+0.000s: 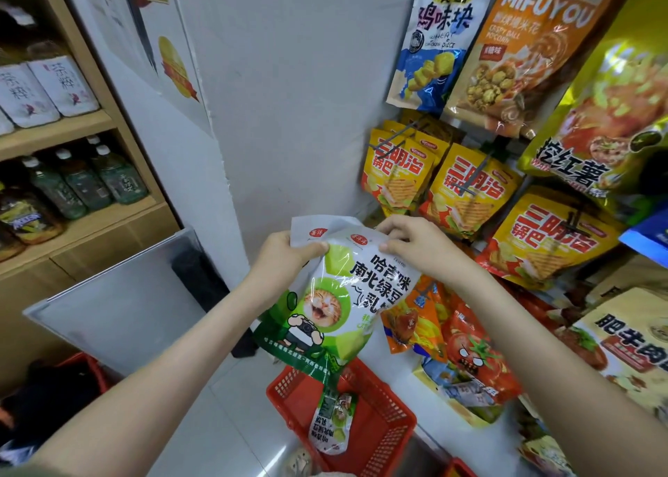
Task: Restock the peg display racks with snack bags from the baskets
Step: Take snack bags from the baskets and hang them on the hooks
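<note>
Both bare forearms reach forward from the bottom edge. The left hand (285,256) pinches the top left corner of a green-and-white snack bag (336,307), with the thumb on its front. The right hand (415,241) grips the bag's top right edge, fingers curled over it. The white top of a second bag (311,228) shows just behind it. Right of the snack bag, yellow packets (397,176) hang on pegs (473,173). Left of it stands a wooden shelf (72,129) with green bottles (83,184). Below it sits a red basket (383,426) holding one more matching bag (330,426).
</note>
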The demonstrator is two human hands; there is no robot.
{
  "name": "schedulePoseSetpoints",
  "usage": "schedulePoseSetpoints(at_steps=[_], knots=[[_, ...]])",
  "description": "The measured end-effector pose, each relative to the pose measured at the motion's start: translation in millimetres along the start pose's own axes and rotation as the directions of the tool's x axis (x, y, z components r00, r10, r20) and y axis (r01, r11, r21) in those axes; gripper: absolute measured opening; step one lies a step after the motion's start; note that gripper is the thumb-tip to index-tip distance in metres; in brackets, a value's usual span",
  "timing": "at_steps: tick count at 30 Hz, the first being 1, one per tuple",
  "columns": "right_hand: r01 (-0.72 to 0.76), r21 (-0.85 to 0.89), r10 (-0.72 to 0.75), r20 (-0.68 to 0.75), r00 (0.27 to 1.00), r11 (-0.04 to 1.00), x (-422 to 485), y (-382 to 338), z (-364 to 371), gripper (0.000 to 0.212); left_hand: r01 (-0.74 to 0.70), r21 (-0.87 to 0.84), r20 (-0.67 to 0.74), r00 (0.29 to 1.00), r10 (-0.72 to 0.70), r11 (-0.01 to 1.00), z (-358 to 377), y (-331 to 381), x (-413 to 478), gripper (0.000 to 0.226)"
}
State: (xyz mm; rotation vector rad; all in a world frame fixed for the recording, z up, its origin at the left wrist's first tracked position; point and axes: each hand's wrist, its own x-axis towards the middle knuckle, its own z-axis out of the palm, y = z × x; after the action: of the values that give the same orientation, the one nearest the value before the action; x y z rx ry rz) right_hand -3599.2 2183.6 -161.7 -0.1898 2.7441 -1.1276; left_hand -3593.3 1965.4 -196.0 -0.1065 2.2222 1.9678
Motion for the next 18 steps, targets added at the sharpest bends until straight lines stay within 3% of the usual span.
schedulePoseSetpoints(at_steps=[4, 12, 18], knots=[[-0.019, 0.06, 0.021, -0.03, 0.999, 0.998, -11.0, -1.5, 1.2, 0.021, -0.004, -0.048, -0.001, 1.0, 0.003, 0.999, 1.0, -1.7, -2.2, 0.008], [-0.026, 0.017, 0.026, -0.027, 0.999, 1.0, -24.8, -7.4, 6.9, 0.021, 0.006, -0.093, 0.106, 0.994, 0.003, 0.996, -6.2, -5.0, -14.7, 0.004], [-0.016, -0.03, 0.016, -0.013, 1.0, 0.999, -28.5, -16.8, 4.7, 0.014, 0.034, -0.089, 0.108, 0.994, -0.025, 0.995, -7.5, -10.4, -21.0, 0.013]])
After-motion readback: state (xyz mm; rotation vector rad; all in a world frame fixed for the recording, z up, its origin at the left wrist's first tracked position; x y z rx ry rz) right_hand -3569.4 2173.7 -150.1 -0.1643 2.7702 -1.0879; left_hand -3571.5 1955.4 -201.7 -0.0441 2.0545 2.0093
